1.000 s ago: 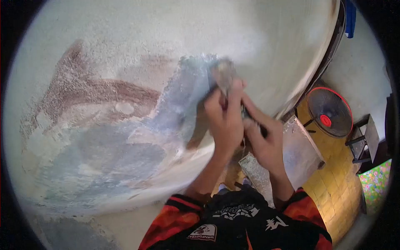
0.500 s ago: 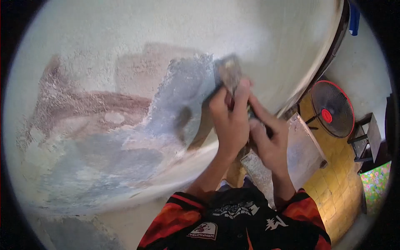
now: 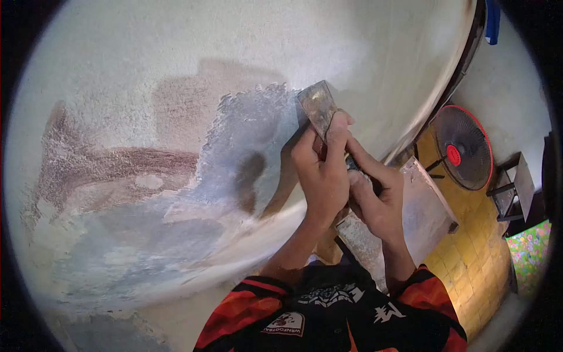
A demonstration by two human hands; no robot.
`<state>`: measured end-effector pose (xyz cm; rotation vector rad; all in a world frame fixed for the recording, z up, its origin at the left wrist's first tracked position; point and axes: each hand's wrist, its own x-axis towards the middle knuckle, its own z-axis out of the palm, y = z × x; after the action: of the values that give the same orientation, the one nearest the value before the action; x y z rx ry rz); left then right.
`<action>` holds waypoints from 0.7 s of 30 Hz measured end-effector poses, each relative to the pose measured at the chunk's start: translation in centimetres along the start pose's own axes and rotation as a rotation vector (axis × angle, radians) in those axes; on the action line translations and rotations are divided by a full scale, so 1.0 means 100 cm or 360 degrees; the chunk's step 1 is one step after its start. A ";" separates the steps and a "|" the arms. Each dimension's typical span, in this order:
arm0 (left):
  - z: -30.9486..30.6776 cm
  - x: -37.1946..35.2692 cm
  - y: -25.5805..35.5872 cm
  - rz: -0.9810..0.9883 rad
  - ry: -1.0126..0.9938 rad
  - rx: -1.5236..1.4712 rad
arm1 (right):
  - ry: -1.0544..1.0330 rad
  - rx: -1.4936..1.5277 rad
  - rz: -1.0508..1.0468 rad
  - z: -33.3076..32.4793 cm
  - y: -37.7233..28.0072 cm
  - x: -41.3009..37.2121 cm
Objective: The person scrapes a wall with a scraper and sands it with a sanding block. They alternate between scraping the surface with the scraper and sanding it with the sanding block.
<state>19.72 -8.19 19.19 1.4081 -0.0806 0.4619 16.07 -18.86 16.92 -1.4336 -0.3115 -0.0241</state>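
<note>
A scraper (image 3: 317, 103) with a broad, stained metal blade is held up against the wall (image 3: 176, 35). Wrapped round its lower blade and handle is my left hand (image 3: 322, 173), closed, thumb laid along the tool. My right hand (image 3: 381, 190) is closed on the handle's lower end, which the fingers mostly hide. Left of the blade, a bare grey-blue patch (image 3: 249, 120) with a ragged edge shows where the pale coating is gone. Farther left lies a reddish-brown patch (image 3: 117, 161). Shadows of the hands and tool fall across the wall.
Below the hands to the right stands a worn board-like surface (image 3: 419, 211). A black fan with a red rim (image 3: 463, 146) stands on the yellow tiled floor (image 3: 469, 264). Beyond it are a small dark stand (image 3: 516, 185) and a flowered cloth (image 3: 529, 255).
The scraper blade was blurred by motion and now looks sharp. Its position against the wall has shifted slightly, and the view has turned a little. Both hands keep their grip.
</note>
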 end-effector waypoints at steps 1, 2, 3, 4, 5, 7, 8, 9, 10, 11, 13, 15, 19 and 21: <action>-0.001 -0.006 -0.005 0.0034 0.0028 0.0080 | -0.0007 -0.0028 -0.0022 -0.001 -0.002 0.001; -0.005 -0.014 -0.016 0.0083 0.0049 0.0162 | -0.0011 -0.0214 -0.0239 -0.004 0.016 -0.003; -0.005 -0.014 -0.016 0.0142 0.0076 0.0238 | -0.0026 -0.0282 -0.0303 -0.005 0.018 0.000; -0.004 -0.010 -0.016 0.0131 0.0086 0.0172 | -0.0039 -0.0350 -0.0368 -0.006 0.017 0.004; -0.001 -0.008 -0.010 0.0099 0.0092 0.0117 | -0.0055 -0.0287 -0.0247 -0.007 0.008 0.005; -0.001 -0.011 -0.003 0.0025 0.0089 0.0031 | -0.0076 -0.0193 -0.0062 -0.005 0.001 -0.003; 0.001 -0.006 -0.001 0.0030 0.0069 -0.0018 | -0.0075 -0.0174 -0.0046 -0.005 0.001 -0.004; 0.002 -0.003 0.001 0.0042 0.0045 -0.0072 | -0.0071 -0.0160 -0.0039 -0.006 -0.001 -0.003; -0.001 -0.011 -0.010 0.0041 0.0122 0.0098 | -0.0069 -0.0171 -0.0061 -0.006 -0.002 0.000; 0.000 -0.010 -0.010 0.0063 0.0124 0.0081 | -0.0068 -0.0183 -0.0083 -0.006 -0.002 0.004; -0.001 -0.011 -0.005 0.0061 0.0134 0.0066 | -0.0069 -0.0194 -0.0086 -0.005 0.000 -0.001; -0.002 -0.011 0.001 0.0014 0.0128 0.0096 | -0.0062 -0.0103 -0.0028 -0.001 -0.003 -0.009; 0.001 -0.011 -0.011 0.0096 0.0154 0.0013 | -0.0074 -0.0041 0.0048 -0.003 -0.007 -0.002; -0.002 -0.007 -0.007 0.0082 0.0162 -0.0021 | -0.0083 -0.0171 -0.0084 -0.002 -0.009 0.002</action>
<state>19.30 -8.22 18.23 1.3697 -0.0371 0.5739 16.10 -19.11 17.87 -1.5338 -0.3963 -0.0470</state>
